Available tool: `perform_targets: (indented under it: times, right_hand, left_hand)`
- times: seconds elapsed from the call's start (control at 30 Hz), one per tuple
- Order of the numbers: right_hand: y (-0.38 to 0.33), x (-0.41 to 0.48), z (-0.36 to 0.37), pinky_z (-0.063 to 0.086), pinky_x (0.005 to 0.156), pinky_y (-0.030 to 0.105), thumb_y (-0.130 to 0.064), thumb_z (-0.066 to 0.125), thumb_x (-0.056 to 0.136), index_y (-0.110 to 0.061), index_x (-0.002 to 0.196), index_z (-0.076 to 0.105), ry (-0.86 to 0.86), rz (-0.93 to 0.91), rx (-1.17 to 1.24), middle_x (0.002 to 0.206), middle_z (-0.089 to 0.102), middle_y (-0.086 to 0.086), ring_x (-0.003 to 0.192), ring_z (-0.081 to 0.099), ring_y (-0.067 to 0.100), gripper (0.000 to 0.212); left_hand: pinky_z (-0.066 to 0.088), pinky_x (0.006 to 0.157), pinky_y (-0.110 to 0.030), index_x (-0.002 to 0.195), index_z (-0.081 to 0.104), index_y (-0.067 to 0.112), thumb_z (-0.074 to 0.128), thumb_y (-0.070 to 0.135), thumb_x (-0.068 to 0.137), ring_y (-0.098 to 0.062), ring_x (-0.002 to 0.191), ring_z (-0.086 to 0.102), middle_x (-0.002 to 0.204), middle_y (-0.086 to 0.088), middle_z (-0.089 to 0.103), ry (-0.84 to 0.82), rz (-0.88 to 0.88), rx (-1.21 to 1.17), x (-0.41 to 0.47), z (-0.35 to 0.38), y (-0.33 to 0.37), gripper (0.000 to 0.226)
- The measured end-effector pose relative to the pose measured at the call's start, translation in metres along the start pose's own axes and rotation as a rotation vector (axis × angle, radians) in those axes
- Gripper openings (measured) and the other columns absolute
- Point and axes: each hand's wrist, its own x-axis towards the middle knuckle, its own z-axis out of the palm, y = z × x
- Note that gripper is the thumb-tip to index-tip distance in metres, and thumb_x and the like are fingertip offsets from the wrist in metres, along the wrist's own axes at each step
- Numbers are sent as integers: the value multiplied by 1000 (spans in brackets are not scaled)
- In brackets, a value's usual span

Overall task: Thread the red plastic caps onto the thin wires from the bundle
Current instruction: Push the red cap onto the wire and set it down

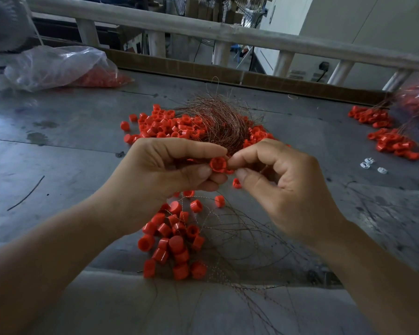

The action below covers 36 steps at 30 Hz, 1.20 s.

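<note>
Two hands meet over a grey metal table (70, 141): left hand (169, 170) grips a small red plastic cap (218, 164), right hand (283, 187) pinches its edge, near a tangled brown thin-wire bundle (218, 122).

grey metal table (58, 151) | white railing (203, 30) – dim workshop behind

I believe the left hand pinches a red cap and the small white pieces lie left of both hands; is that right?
Not quite: the head view shows the white pieces right of both hands; the left hand does pinch a red cap.
</note>
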Motion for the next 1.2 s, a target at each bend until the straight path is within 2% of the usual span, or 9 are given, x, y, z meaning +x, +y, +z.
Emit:
perform_targets:
  times: [0.13, 0.3, 0.43, 0.53, 0.67, 0.8, 0.87, 1.03, 1.2]
  right_hand:
    - [-2, 1, -2, 52, 59, 24, -13, 60, 74, -29, 82, 56, 21, 81, 162, 67, 61, -5, 63, 60, 12, 18]
    - [-2, 3, -4, 53, 60, 27, -16, 66, 68, -26, 81, 51, -1, 172, 282, 66, 63, -9, 60, 60, 11, 22]
    - [-2, 4, -3, 41, 47, 12, 1, 72, 71, -22, 80, 49, -67, 230, 385, 59, 62, -6, 50, 57, 4, 33]
    - [0, 3, 1, 39, 44, 11, 10, 68, 71, -20, 78, 49, -95, 270, 412, 56, 59, -5, 48, 56, 5, 37]
    - [-3, 5, -4, 37, 40, 8, -13, 69, 69, -15, 80, 49, -110, 271, 426, 54, 61, -3, 44, 55, 3, 22]
    - [5, 13, -21, 31, 32, 12, -32, 58, 70, -13, 76, 54, -63, 342, 336, 52, 63, 2, 35, 49, 5, 21]
    - [13, 17, -30, 32, 32, 13, -36, 57, 70, -13, 74, 56, -25, 385, 304, 51, 63, 1, 34, 49, 7, 24]
    - [42, 20, -41, 47, 51, 16, -23, 63, 84, -18, 70, 62, 128, 409, 21, 57, 65, -3, 51, 59, 6, 14]
    - [65, 16, -32, 36, 58, 6, -16, 67, 81, -21, 80, 69, -1, 354, -427, 68, 59, -16, 61, 51, -3, 6]
  left_hand:
    - [54, 64, -18, 89, 75, 20, 74, 8, 60, -14, 75, 70, 82, -2, 73, -17, -22, -60, 0, -1, 0, 31]
    - [54, 62, -17, 83, 75, 14, 65, 10, 60, -12, 72, 69, 82, -5, 73, -77, -59, -184, -1, 0, 2, 25]
    - [54, 63, -17, 85, 75, 14, 64, 9, 65, -11, 74, 69, 85, -7, 73, -159, -63, -208, -1, 1, 0, 23]
    - [54, 64, -16, 87, 74, 15, 65, 11, 67, -11, 75, 70, 82, -7, 73, -190, -83, -206, -1, 0, -1, 22]
    - [54, 65, -17, 88, 73, 12, 63, 9, 69, -12, 78, 70, 83, -6, 73, -193, -89, -242, -1, -2, -2, 22]
    - [54, 65, -17, 87, 74, 16, 68, 13, 67, -12, 77, 70, 83, -4, 73, -156, -86, -225, -1, -4, -2, 21]
    - [53, 66, -17, 87, 74, 22, 78, 29, 62, -10, 79, 69, 85, -1, 73, -134, -87, -151, -1, -5, -1, 27]
    - [53, 65, -18, 86, 73, 25, 84, 45, 49, -10, 79, 69, 85, 1, 73, -112, -117, -95, -1, -4, -2, 43]
    - [54, 68, -20, 88, 73, 26, 83, 47, 50, -10, 81, 69, 87, 1, 72, -133, -139, -58, -1, -5, -4, 45]
